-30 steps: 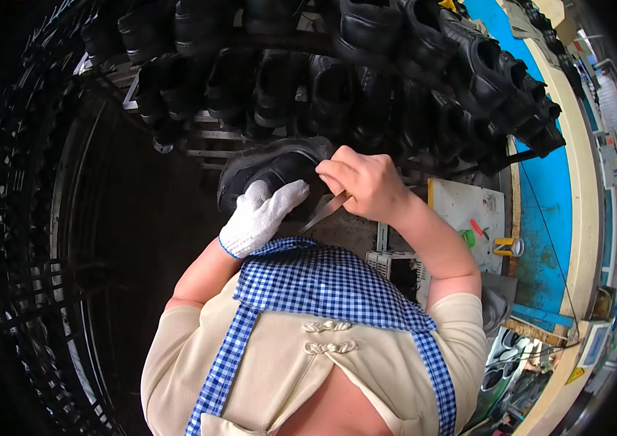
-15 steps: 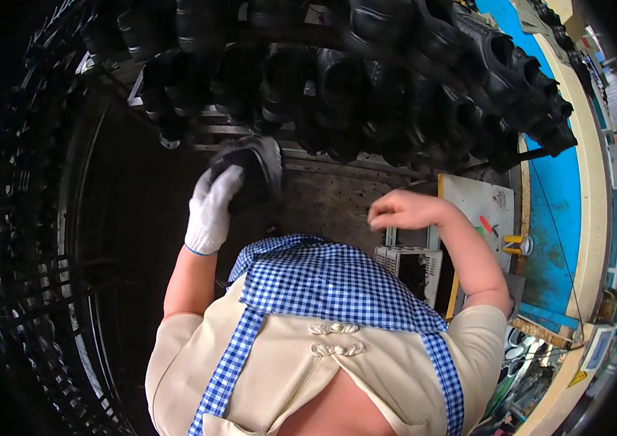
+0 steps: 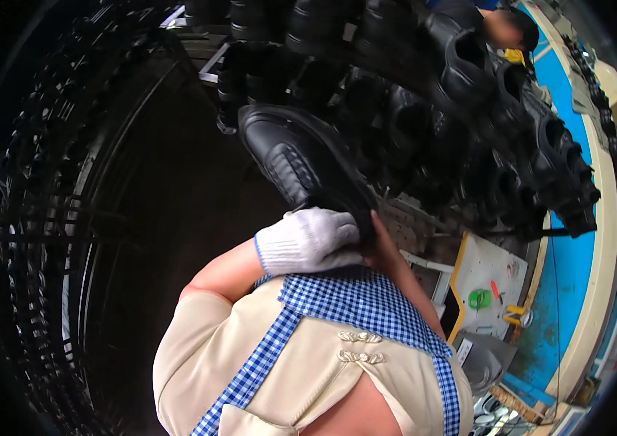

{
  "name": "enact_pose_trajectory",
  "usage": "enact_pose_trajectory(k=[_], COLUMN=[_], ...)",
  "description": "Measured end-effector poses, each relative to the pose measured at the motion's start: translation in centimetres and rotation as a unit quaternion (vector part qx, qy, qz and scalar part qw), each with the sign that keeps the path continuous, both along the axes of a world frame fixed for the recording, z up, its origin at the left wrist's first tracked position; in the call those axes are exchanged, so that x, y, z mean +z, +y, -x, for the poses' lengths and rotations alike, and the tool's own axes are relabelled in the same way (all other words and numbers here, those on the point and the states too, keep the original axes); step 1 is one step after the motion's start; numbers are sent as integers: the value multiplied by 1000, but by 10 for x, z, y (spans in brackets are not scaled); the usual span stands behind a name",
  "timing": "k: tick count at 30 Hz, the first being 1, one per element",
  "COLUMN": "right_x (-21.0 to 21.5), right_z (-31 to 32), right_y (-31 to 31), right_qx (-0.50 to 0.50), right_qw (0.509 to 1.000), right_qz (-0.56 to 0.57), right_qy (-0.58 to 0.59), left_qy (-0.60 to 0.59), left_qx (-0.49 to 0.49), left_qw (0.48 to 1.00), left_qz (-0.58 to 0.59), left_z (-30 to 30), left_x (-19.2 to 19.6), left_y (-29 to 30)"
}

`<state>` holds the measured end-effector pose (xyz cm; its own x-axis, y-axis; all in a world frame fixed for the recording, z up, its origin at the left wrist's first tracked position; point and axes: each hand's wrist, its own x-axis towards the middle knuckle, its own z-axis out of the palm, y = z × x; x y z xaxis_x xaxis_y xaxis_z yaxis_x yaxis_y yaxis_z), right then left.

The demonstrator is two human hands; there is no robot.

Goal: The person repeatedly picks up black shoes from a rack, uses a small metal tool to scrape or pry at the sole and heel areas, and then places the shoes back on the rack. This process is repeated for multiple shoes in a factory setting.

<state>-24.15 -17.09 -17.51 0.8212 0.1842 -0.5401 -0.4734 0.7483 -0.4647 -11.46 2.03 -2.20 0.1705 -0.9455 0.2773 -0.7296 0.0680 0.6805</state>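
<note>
A black lace-up leather shoe is held up in front of my apron, its toe pointing to the far left and its laces showing. My left hand, in a white knitted glove, is closed on the shoe around its opening. My bare right hand is at the heel end from the right side. Part of a finger shows along the shoe's edge, while the rest is hidden behind the shoe and the glove.
Racks of black shoes stand close ahead and to the right; another rack lines the left. On the right, a white worktop holds a green item and a yellow-handled item. A person is beyond the far-right shoes.
My left hand has come right and nearer to my body with the shoe, which now shows its upper clearly. The right hand has moved left onto the heel end. The view has shifted.
</note>
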Motion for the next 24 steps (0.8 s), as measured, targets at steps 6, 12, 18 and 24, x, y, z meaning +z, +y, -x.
enact_pose_trajectory(k=[6,12,18,24], right_x=[32,45,53,19], right_z=[7,8,-13,-20], right_y=[3,-6,-35,-2], right_qx=[-42,-31,14,123], right_qw=[980,981,916,863], right_qz=[65,188,395,465], right_qy=[-186,16,-71,-153], left_qy=[234,523,381,445], left_qx=[391,368,328,320], left_qw=[842,695,831,789], left_qz=[289,329,238,277], left_z=[-29,-51,-59,-65], left_x=[0,-5,11,-5], left_y=[26,14,17,15])
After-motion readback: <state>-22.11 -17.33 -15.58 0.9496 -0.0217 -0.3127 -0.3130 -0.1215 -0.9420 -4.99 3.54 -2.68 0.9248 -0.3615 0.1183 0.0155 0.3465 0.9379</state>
